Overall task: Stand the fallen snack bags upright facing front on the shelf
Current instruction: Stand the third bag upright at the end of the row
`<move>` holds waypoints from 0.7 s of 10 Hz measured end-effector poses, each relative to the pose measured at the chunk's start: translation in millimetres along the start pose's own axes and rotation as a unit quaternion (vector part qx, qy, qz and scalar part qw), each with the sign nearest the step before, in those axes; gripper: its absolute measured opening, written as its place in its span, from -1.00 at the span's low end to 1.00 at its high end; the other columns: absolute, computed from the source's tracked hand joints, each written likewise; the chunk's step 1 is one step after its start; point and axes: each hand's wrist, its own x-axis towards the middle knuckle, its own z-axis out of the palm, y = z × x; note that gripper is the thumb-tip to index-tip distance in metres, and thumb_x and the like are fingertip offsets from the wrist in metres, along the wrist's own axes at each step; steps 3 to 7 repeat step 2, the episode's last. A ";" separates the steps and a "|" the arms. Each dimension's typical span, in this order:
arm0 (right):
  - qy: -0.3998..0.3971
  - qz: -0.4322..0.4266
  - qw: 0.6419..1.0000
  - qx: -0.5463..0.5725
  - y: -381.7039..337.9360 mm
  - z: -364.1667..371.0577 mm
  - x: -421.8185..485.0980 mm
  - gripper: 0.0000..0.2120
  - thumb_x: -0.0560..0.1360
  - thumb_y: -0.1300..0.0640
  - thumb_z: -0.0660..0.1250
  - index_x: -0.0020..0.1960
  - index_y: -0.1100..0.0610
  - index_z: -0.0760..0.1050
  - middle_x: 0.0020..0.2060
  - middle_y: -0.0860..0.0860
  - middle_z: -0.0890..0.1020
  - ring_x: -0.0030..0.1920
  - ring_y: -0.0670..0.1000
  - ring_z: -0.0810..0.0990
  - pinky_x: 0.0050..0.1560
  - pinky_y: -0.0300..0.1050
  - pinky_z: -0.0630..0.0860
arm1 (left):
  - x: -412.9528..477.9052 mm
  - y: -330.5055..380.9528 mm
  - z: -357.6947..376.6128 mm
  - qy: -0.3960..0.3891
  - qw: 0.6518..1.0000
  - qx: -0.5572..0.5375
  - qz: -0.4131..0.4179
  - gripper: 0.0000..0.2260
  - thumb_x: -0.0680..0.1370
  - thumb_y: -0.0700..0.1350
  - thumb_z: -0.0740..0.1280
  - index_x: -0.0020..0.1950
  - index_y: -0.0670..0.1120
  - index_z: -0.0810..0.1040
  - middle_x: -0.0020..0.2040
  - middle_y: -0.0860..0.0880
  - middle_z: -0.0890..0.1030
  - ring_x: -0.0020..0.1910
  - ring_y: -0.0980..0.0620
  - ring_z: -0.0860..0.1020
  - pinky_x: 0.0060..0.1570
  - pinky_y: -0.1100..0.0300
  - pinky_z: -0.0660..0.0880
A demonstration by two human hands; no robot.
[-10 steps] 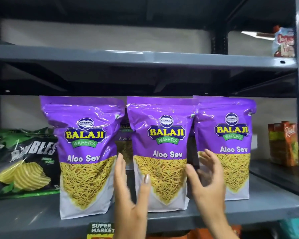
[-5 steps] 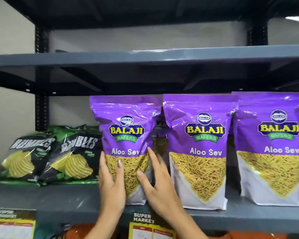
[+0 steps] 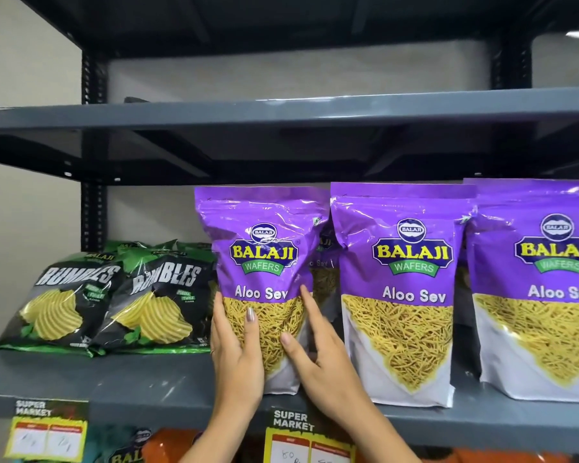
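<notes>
Left hand point(image 3: 238, 355) & right hand point(image 3: 318, 359) clamped the leftmost Aloo Sev bag point(image 3: 264, 279) at both sides; the bag stood upright, long axis vertical, Rumbles bags point(image 3: 147, 305) leaning just left of it.

Two bare forearms, no sleeves in view. Left hand point(image 3: 236, 357): glossy pale polish on thumbnail, thin ring low on a finger. Right hand point(image 3: 325, 362): plain short nails.

We see three purple Balaji Aloo Sev bags upright in a row on the grey shelf point(image 3: 154, 382), fronts facing us. The leftmost Aloo Sev bag point(image 3: 264, 262) stands at the shelf's front edge, the middle Aloo Sev bag point(image 3: 405, 289) beside it, the right Aloo Sev bag point(image 3: 542, 289) cut by the frame. Two black-and-green Rumbles bags point(image 3: 114, 305) lean back at left.
</notes>
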 end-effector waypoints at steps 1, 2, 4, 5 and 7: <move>0.043 -0.003 0.999 -0.023 -8.7 -4.5 -14.0 -0.37 0.48 -0.18 0.24 0.46 -0.35 0.03 0.44 -0.33 0.27 0.41 -0.41 0.19 0.45 -0.21 0.22 | -2.8 6.6 -4.0 0.016 1.000 0.019 0.012 -0.32 0.54 0.20 0.16 0.58 0.06 -0.04 0.61 -0.01 -0.01 0.59 0.03 -0.06 0.55 -0.07 -0.01; 0.153 -0.020 0.988 0.015 -24.4 -28.2 -34.9 -0.59 0.44 -0.04 0.36 0.22 -0.39 0.42 0.09 -0.30 0.63 0.14 -0.27 0.57 0.14 -0.24 0.53 | 6.6 30.4 -5.1 0.034 0.980 0.123 0.155 -0.30 0.50 0.27 0.04 0.58 0.06 -0.05 0.62 0.03 -0.11 0.58 0.09 -0.20 0.55 -0.08 -0.15; 0.153 -0.020 0.988 0.015 -24.4 -28.2 -34.9 -0.59 0.44 -0.04 0.36 0.22 -0.39 0.42 0.09 -0.30 0.63 0.14 -0.27 0.57 0.14 -0.24 0.53 | 6.6 30.4 -5.1 0.034 0.980 0.123 0.155 -0.30 0.50 0.27 0.04 0.58 0.06 -0.05 0.62 0.03 -0.11 0.58 0.09 -0.20 0.55 -0.08 -0.15; 0.153 -0.020 0.988 0.015 -24.4 -28.2 -34.9 -0.59 0.44 -0.04 0.36 0.22 -0.39 0.42 0.09 -0.30 0.63 0.14 -0.27 0.57 0.14 -0.24 0.53 | 6.6 30.4 -5.1 0.034 0.980 0.123 0.155 -0.30 0.50 0.27 0.04 0.58 0.06 -0.05 0.62 0.03 -0.11 0.58 0.09 -0.20 0.55 -0.08 -0.15; 0.153 -0.020 0.988 0.015 -24.4 -28.2 -34.9 -0.59 0.44 -0.04 0.36 0.22 -0.39 0.42 0.09 -0.30 0.63 0.14 -0.27 0.57 0.14 -0.24 0.53 | 6.6 30.4 -5.1 0.034 0.980 0.123 0.155 -0.30 0.50 0.27 0.04 0.58 0.06 -0.05 0.62 0.03 -0.11 0.58 0.09 -0.20 0.55 -0.08 -0.15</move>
